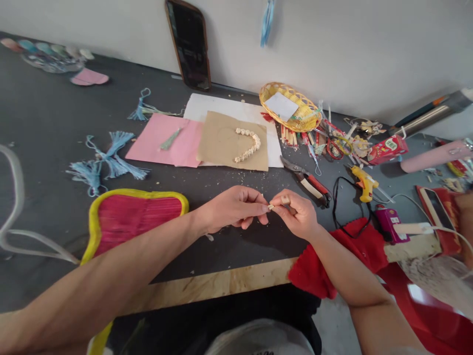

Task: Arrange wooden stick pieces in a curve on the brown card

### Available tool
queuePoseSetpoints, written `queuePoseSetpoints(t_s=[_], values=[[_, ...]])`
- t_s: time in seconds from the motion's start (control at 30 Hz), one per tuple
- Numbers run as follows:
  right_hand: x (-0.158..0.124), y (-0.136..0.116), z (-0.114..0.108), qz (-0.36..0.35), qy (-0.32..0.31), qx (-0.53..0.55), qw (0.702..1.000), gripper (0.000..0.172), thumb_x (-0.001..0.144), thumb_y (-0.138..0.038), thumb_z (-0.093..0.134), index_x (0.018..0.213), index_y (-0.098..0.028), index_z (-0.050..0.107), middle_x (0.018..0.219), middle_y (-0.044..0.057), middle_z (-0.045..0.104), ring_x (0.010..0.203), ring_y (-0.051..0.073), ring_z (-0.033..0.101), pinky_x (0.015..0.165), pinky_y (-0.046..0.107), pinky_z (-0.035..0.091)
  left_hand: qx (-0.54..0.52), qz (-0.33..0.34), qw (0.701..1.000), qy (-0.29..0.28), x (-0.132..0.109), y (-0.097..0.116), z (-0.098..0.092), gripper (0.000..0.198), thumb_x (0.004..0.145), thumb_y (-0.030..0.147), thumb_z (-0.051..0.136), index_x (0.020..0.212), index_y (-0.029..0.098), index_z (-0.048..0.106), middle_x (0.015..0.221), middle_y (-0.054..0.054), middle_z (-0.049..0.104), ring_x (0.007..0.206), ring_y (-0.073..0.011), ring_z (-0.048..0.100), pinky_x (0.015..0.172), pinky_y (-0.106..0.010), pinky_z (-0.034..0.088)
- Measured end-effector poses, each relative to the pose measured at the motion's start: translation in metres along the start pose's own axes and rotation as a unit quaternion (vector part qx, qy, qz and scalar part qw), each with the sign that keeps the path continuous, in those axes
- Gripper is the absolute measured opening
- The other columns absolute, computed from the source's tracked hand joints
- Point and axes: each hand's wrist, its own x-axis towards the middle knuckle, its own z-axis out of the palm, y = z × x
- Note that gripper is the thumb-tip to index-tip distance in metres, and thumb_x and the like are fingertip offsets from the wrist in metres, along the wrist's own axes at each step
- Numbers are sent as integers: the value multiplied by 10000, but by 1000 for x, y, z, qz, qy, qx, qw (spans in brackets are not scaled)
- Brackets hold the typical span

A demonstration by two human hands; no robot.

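Note:
My left hand [240,209] and my right hand [297,214] meet fingertip to fingertip above the front of the table. Between them both pinch a small pale stick-like piece [271,207]; its exact kind is too small to make out. A light band-like thing [285,199] shows on a finger of my right hand. Just beyond the hands lies brown cardboard [231,143] bearing a curved row of small cream pieces [255,143]. Pruning shears [308,182] with red and white handles rest beyond my right hand.
Pink paper [151,140] and blue tassels [114,153] lie at left, near a yellow-edged magenta piece [136,214]. A phone [190,47] leans on the wall. On the right are a yellow basket [264,93], a yellow glue gun [364,182] and red cloth [314,271].

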Motion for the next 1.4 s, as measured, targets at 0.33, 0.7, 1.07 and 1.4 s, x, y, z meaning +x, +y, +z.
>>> queuePoseSetpoints(t_s=[0.33,0.7,1.07,1.4], values=[[2,-3,0,-17,1,-8,1000,71,914,-223,565,900,-223,635,849,47,686,735,151,647,634,288,550,20,-7,999,24,0,3,4,183,802,311,633,734,141,626,704,-25,705,389,-32,407,366,-166,268],[2,0,1,-37,-4,8,999,79,906,-197,556,911,-203,635,841,59,669,779,156,644,693,305,549,59,10,998,30,0,1,4,200,813,301,623,690,143,630,663,-17,689,385,-31,389,369,-166,265],[7,19,0,-11,-13,-133,991,92,909,-176,538,877,-206,619,860,61,691,836,184,645,783,341,541,75,14,996,49,3,-2,0,272,822,381,614,691,145,639,643,-23,671,403,-39,383,385,-172,294],[9,27,-9,-23,-13,-205,978,171,916,-144,494,1006,-192,631,977,75,687,958,200,614,873,363,517,66,13,996,58,2,-2,1,266,796,386,627,690,142,633,648,-35,682,389,-41,386,373,-178,279]])
